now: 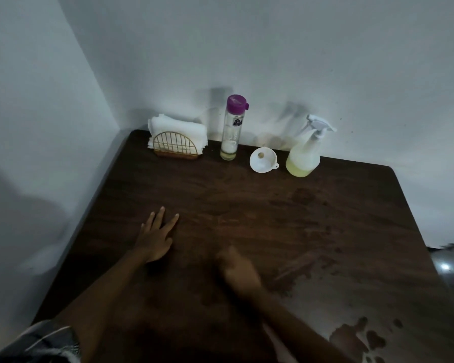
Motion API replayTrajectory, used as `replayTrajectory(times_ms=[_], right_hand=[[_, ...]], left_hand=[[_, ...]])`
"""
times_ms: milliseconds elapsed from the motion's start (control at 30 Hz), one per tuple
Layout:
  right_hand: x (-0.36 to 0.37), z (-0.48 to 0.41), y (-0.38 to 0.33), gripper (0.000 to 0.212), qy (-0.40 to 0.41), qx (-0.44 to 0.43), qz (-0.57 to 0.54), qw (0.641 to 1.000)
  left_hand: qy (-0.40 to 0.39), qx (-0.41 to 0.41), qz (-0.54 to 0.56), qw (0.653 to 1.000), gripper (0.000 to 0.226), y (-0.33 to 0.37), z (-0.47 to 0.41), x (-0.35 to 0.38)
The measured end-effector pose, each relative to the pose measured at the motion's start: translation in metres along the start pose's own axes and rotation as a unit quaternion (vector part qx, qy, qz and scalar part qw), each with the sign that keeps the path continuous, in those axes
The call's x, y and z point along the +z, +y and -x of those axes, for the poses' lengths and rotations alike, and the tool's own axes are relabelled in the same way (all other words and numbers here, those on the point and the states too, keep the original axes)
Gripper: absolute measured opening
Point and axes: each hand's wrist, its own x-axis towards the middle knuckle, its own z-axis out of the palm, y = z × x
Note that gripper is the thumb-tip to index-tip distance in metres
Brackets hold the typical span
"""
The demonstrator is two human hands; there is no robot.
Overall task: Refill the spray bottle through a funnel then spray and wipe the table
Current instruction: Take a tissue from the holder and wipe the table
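A clear spray bottle [306, 153] with a white trigger head and pale yellow liquid stands at the back of the dark wooden table [247, 200]. Left of it lies a white funnel [262, 160], mouth tilted toward me. A tall clear bottle [232, 128] with a purple cap stands further left, holding a little liquid at its bottom. My left hand [156, 235] lies flat on the table with fingers spread. My right hand [237, 271] is blurred above the table's middle, fingers curled; I cannot tell whether it holds anything.
A gold wire holder with white paper napkins [176, 140] stands at the back left corner. Wet patches [357, 336] mark the table at the front right. Walls close off the left and back; the table's right edge drops to the floor.
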Motion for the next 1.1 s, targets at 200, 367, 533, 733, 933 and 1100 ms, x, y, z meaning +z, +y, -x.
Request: replayTrajectory(times_ms=[200, 367, 533, 733, 933, 1100], right_hand=[[-0.002, 0.002, 0.067, 0.030, 0.103, 0.300, 0.011, 0.948], [0.058, 0.046, -0.043, 0.019, -0.060, 0.075, -0.169, 0.981], [0.029, 0.018, 0.038, 0.018, 0.046, 0.134, -0.078, 0.987], [0.004, -0.025, 0.116, 0.019, 0.124, 0.393, -0.096, 0.906], [0.036, -0.023, 0.050, 0.008, 0.093, 0.299, -0.078, 0.946], [0.045, -0.015, 0.022, 0.025, 0.092, 0.116, -0.056, 0.987]], left_hand=[[0.006, 0.001, 0.002, 1.000, 0.068, 0.000, 0.000, 0.002], [0.003, 0.001, 0.004, 1.000, 0.068, 0.001, 0.002, 0.002], [0.008, -0.001, 0.004, 1.000, 0.067, 0.001, 0.001, 0.003], [0.010, -0.004, 0.008, 1.000, 0.067, 0.000, -0.001, 0.004], [0.007, -0.004, 0.012, 1.000, 0.066, 0.002, 0.000, 0.004], [0.006, -0.006, 0.016, 1.000, 0.067, 0.001, 0.000, 0.004]])
